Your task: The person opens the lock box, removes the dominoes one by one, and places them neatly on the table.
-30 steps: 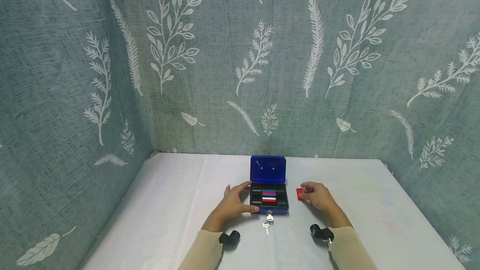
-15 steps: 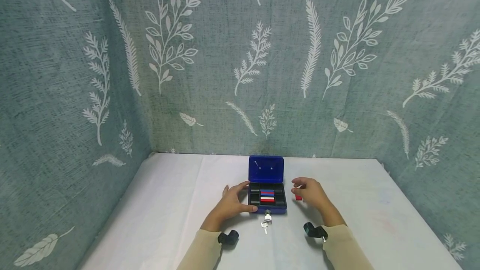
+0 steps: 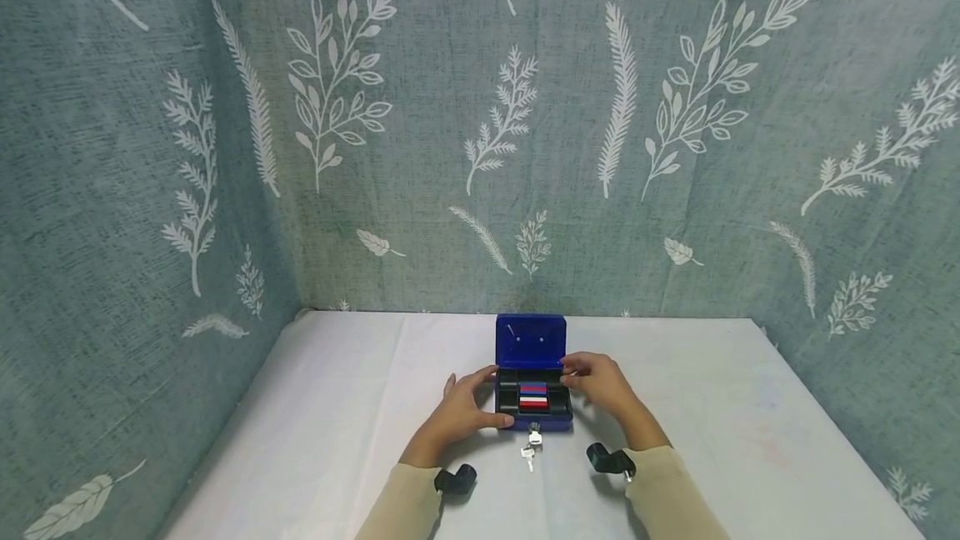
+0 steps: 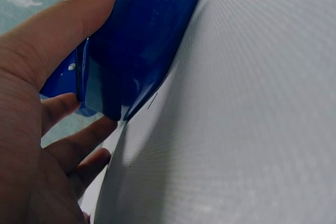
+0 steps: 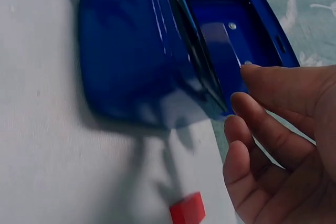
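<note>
A blue metal box [image 3: 553,423] stands with its lid [image 3: 530,340] raised, and striped blue, red and white pieces [image 3: 533,389] lie in the middle of its black tray. My left hand [image 3: 459,411] grips the box's left side, thumb at the front and fingers towards the back; the left wrist view shows the thumb against the blue wall [image 4: 136,40]. At the back right corner is my right hand [image 3: 602,386], fingers loosely bent beside the rim and lid [image 5: 231,11], nothing seen in them; contact is unclear. A red block [image 5: 188,211] lies on the white cloth below that hand.
Keys [image 3: 528,454] hang at the lock on the box's front and rest on the white tablecloth [image 3: 337,440]. Behind the table hangs a green leaf-patterned cloth [image 3: 450,148]. Dark wrist cameras are on both sleeves.
My right hand has left the red block and moved left to the box's back right corner. My left hand has kept its grip on the box.
</note>
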`<state>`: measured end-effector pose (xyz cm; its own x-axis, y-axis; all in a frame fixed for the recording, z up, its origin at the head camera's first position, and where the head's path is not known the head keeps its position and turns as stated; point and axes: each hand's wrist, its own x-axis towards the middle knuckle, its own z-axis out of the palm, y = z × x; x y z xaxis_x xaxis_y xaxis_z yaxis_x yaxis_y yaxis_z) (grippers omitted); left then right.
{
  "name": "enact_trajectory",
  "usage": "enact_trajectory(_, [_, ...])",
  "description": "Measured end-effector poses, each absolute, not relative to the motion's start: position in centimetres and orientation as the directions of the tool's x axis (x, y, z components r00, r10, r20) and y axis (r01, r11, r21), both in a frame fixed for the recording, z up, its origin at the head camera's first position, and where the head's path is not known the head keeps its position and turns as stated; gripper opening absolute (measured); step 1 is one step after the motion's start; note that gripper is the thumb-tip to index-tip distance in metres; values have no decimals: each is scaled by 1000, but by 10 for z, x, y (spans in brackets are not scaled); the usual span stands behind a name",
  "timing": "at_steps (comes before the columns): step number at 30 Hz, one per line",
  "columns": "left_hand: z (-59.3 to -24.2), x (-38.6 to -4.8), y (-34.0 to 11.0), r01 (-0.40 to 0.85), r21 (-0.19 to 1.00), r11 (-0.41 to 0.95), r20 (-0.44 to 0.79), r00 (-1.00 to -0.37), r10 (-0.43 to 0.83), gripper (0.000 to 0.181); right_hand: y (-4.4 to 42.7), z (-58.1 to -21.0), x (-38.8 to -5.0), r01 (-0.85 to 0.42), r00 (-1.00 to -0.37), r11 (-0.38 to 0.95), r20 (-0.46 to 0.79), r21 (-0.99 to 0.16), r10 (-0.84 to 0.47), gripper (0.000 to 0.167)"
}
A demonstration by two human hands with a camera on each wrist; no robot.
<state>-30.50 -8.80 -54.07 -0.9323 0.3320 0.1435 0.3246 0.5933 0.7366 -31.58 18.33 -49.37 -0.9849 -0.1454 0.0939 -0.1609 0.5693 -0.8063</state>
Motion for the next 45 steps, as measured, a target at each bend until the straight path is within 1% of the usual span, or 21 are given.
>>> enact_trajectory(5, [-539,-305,-87,315,738,596,137,-936,325,95,177,-492,-317,-175,-982,550,107,-817,-154,26])
enact_trajectory(12, [-540,-304,-87,312,735,602,131,-936,326,95,164,-487,-317,-128,-987,550,51,-825,-153,27])
enact_trajectory(16, [-540,-305,-87,309,732,608,128,-938,323,95,158,-486,-318,-128,-985,557,42,-821,-165,27])
enact_trajectory(25, [-540,-304,-88,307,737,601,127,-938,324,94,146,-488,-320,-192,-968,585,55,-788,-244,27])
enact_trajectory(34, [-541,-305,-88,316,734,601,135,-935,328,94,140,-490,-321,-199,-967,638,42,-744,-253,27])
enact_trajectory(40, [-541,-304,-88,313,734,603,130,-936,327,94,137,-490,-321,-230,-960,684,48,-692,-275,28])
enact_trajectory(45, [-540,-304,-88,322,729,604,137,-933,332,93,136,-492,-321,-254,-955,705,57,-662,-291,25])
